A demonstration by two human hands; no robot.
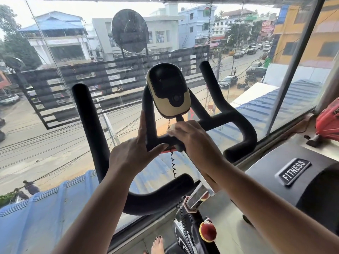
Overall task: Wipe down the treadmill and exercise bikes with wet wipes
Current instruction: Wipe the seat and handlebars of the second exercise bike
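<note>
Looking down from my head, my left hand [134, 155] rests open against the exercise bike's black foam handlebar [88, 116]. Its fingers [141, 125] lie straight and together up the inner loop, and the thumb spreads wide toward the crossbar.

My right hand [194, 140] is curled over the middle of that crossbar, just below the stem of the beige-and-black console [168, 90]. It presses a wet wipe [171, 130] onto the foam, and only a pale corner of the wipe shows past my fingertips.

A coiled cable [173, 165] hangs beneath. Lower down is the bike's red knob [208, 231], with my bare foot [157, 244] on the floor near it.

A treadmill [266, 162] with a FITNESS badge [293, 172] stands to my right.
</note>
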